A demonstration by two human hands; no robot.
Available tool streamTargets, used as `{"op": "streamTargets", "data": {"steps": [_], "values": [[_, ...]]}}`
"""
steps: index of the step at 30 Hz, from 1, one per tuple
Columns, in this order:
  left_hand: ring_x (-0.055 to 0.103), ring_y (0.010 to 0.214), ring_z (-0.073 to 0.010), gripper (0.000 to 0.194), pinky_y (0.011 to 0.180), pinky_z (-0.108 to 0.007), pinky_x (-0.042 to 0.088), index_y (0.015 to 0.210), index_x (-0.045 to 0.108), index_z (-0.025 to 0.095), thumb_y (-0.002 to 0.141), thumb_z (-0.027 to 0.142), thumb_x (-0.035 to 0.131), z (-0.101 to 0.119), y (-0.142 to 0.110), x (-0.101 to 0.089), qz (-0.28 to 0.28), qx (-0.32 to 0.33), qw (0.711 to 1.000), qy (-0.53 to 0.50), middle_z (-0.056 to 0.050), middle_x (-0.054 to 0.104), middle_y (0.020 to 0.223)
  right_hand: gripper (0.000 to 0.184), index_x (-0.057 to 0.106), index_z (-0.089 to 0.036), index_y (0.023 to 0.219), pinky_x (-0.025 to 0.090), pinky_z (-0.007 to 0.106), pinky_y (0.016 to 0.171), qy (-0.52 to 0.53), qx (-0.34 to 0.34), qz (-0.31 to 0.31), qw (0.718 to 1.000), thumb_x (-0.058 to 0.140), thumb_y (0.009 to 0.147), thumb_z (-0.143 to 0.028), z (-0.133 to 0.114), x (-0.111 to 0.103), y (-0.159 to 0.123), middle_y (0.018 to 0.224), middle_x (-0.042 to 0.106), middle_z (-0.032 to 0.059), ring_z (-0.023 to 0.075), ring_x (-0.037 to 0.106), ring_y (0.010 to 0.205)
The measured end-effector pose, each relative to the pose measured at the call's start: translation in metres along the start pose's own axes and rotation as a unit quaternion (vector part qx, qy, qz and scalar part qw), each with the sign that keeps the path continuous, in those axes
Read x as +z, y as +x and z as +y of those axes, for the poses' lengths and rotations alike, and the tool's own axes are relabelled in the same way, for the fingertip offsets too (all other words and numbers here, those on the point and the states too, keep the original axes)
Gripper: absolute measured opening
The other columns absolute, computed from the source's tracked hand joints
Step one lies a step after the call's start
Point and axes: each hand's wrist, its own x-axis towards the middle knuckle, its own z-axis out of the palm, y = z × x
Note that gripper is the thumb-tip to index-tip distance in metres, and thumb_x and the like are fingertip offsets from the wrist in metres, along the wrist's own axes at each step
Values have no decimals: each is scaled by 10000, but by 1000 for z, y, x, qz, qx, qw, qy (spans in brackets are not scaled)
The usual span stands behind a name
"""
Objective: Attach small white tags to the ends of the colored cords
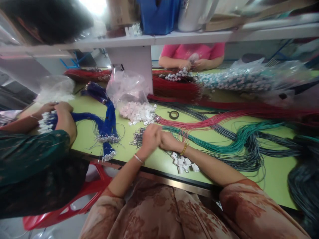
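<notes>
Close together over the green tabletop, my left hand (151,137) and my right hand (171,141) meet with fingers closed. Whatever is pinched between them is too small or hidden to make out. Dark terminal-tipped wire ends (138,136) lie just left of my left hand. A bundle of green wires (199,141) runs from behind my hands to the right, with red wires (189,122) above it and grey wires (224,132) crossing. White plastic connector housings (183,162) lie loose below my right wrist. A bigger heap of white housings (139,113) lies beyond my left hand.
A roll of dark tape (173,115) lies behind the red wires. On the left, a co-worker's hands (58,108) are near blue wires (107,124). Across the table sits a person in pink (191,53). A shelf (159,40) spans above; a red stool (92,186) stands lower left.
</notes>
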Motion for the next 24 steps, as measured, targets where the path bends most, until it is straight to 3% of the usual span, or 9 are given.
{"op": "streamTargets", "data": {"steps": [2, 5, 10, 13, 15, 18, 20, 24], "values": [[555, 911, -221, 246, 833, -355, 425, 925, 672, 164, 892, 170, 428, -36, 23, -9, -25, -107, 991, 80, -112, 635, 949, 213, 618, -162, 915, 301, 271, 651, -26, -8, 2, 1000, 428, 914, -257, -2, -3, -1, 931, 650, 88, 181, 545, 790], [556, 895, -214, 211, 808, -329, 412, 841, 670, 168, 861, 152, 461, -69, 44, -12, -120, -139, 971, 153, -106, 619, 944, 227, 603, -179, 969, 288, 270, 634, -82, -17, -16, 996, 404, 933, -284, -9, -8, -1, 968, 641, 82, 179, 547, 786], [543, 868, -215, 223, 753, -324, 407, 926, 638, 155, 834, 100, 442, -77, 42, -7, -159, -121, 961, 191, -123, 570, 998, 207, 571, -148, 1005, 285, 283, 615, -151, -22, -60, 986, 401, 907, -214, -15, -8, -1, 973, 624, 113, 195, 551, 774], [531, 919, -225, 272, 792, -340, 417, 951, 642, 165, 819, 75, 423, -78, 34, -12, -158, -100, 971, 149, -126, 557, 1050, 193, 552, -126, 1011, 276, 289, 605, -168, -44, -72, 982, 447, 859, -180, -12, -7, -3, 978, 621, 131, 202, 547, 770], [523, 982, -231, 273, 859, -355, 415, 931, 658, 173, 811, 77, 434, -81, 29, -20, -127, -101, 983, 89, -121, 564, 1089, 178, 548, -125, 992, 270, 290, 606, -156, -43, -64, 985, 438, 865, -182, -9, -9, -5, 955, 627, 134, 197, 537, 744], [530, 981, -231, 220, 911, -364, 403, 908, 675, 170, 813, 114, 485, -82, 25, -40, -19, -145, 989, -28, -107, 609, 1036, 165, 551, -140, 950, 266, 283, 614, -79, -23, -30, 996, 409, 892, -202, -5, -16, -7, 852, 637, 100, 173, 507, 686], [542, 882, -210, 188, 858, -340, 416, 933, 679, 167, 814, 151, 535, -78, 23, -55, 62, -193, 972, -114, -87, 632, 937, 142, 556, -155, 893, 268, 266, 617, -6, -26, -21, 999, 428, 881, -214, -3, -21, -6, 776, 626, 60, 151, 482, 652], [506, 722, -142, 218, 705, -252, 414, 963, 698, 180, 746, 186, 675, -68, 17, -77, 171, -260, 905, -289, -49, 637, 882, 113, 552, -164, 810, 274, 232, 602, 99, -40, -22, 994, 453, 837, -211, -8, -30, 6, 719, 587, 12, 117, 450, 617]]}}
